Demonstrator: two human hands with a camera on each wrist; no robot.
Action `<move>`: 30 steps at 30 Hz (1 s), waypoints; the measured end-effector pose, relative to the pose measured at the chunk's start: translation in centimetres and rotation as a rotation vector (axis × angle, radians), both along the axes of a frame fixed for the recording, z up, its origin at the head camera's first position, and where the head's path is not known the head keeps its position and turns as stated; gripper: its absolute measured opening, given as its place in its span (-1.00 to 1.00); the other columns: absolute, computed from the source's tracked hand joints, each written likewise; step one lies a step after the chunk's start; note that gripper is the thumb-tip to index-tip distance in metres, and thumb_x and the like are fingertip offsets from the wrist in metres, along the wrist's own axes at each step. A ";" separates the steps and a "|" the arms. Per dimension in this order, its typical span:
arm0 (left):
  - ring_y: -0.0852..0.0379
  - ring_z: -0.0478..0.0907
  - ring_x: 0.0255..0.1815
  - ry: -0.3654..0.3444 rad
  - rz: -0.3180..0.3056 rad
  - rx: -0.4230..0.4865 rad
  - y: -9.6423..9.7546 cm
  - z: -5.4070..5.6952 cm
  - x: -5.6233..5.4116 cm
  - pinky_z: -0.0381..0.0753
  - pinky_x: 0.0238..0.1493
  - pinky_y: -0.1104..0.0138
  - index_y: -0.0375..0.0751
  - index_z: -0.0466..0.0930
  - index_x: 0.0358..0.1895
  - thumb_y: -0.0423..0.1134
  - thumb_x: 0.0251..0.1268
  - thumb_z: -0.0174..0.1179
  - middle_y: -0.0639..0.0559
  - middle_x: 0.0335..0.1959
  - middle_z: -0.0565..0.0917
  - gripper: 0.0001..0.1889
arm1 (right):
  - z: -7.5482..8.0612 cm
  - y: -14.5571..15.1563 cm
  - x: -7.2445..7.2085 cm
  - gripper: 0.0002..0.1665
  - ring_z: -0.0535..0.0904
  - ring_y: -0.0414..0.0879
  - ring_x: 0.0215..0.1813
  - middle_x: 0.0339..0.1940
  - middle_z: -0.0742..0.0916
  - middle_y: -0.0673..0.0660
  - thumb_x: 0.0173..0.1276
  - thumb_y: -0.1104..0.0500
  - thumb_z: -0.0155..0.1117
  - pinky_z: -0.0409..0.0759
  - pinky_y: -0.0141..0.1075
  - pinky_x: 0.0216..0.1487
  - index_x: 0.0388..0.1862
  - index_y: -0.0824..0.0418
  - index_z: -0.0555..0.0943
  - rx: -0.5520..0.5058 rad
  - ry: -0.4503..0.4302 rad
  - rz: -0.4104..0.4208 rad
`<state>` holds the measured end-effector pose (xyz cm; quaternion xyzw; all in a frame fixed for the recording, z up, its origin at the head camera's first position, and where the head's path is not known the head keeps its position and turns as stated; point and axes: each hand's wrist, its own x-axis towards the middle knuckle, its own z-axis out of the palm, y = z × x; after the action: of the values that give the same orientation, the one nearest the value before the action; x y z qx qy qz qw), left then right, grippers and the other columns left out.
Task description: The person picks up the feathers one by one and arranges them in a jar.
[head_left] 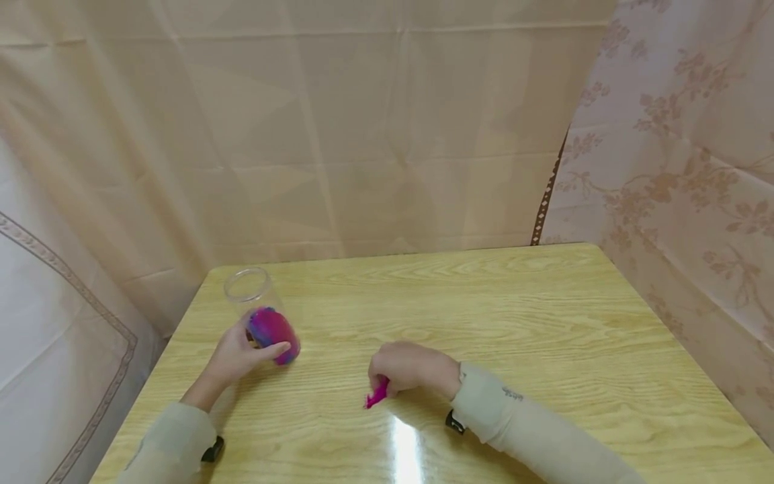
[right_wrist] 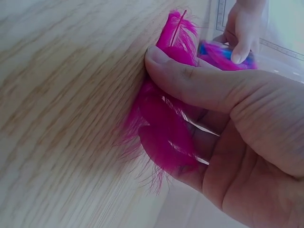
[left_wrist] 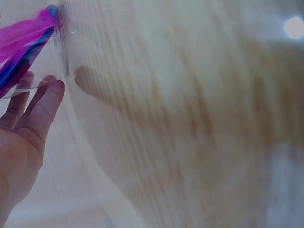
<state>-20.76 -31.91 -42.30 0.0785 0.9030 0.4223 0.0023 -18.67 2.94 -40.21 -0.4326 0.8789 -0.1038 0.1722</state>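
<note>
On the left of the table, my left hand (head_left: 236, 357) grips a clear jar (head_left: 270, 294) by its side. Magenta and blue feathers (head_left: 273, 331) fill the jar's lower part, and its mouth is uncovered. In the left wrist view, fingers lie along the clear wall beside the feathers (left_wrist: 23, 45). Low over the middle of the table, my right hand (head_left: 411, 366) pinches a small bunch of magenta feathers (right_wrist: 161, 118) between thumb and fingers. The right wrist view shows them lying across the fingers, close to the tabletop.
The wood-grain table (head_left: 484, 302) has its far edge against a beige curtain (head_left: 363, 134). A flower-patterned cloth (head_left: 683, 168) hangs on the right, and a white cloth (head_left: 54, 336) on the left. Light reflects off the tabletop near the front.
</note>
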 end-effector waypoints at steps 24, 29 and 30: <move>-0.24 0.56 0.18 0.001 0.000 0.003 0.0 0.0 0.1 0.59 0.14 -0.07 -0.31 0.23 0.42 0.05 0.14 0.52 -0.29 0.20 0.58 -0.09 | 5.5 -2.2 -4.2 -0.88 0.63 -0.23 -0.38 -0.40 0.78 0.03 0.33 0.17 0.48 0.59 -0.40 -0.30 -0.24 0.19 0.75 -0.568 -0.489 0.000; -0.21 0.58 0.16 0.009 -0.007 -0.003 0.0 0.0 0.0 0.60 0.14 -0.05 -0.31 0.24 0.41 0.05 0.14 0.52 -0.27 0.19 0.58 -0.10 | 8.4 -4.0 -4.9 -0.81 0.70 -0.15 -0.18 -0.26 0.79 -0.02 0.34 0.12 0.49 0.66 -0.32 -0.06 -0.13 0.16 0.76 -0.671 -0.469 -0.053; -0.21 0.58 0.16 0.008 -0.008 -0.003 0.0 0.0 -0.1 0.60 0.14 -0.05 -0.32 0.24 0.42 0.05 0.14 0.52 -0.27 0.19 0.58 -0.10 | 8.8 -4.4 -5.1 -0.80 0.71 -0.13 -0.17 -0.26 0.79 -0.03 0.34 0.11 0.49 0.66 -0.31 -0.05 -0.12 0.15 0.76 -0.686 -0.475 -0.068</move>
<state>-20.82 -31.89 -42.35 0.0840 0.9033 0.4207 0.0005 -23.74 -1.44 -31.40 -0.3999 0.7429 -0.4930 0.2124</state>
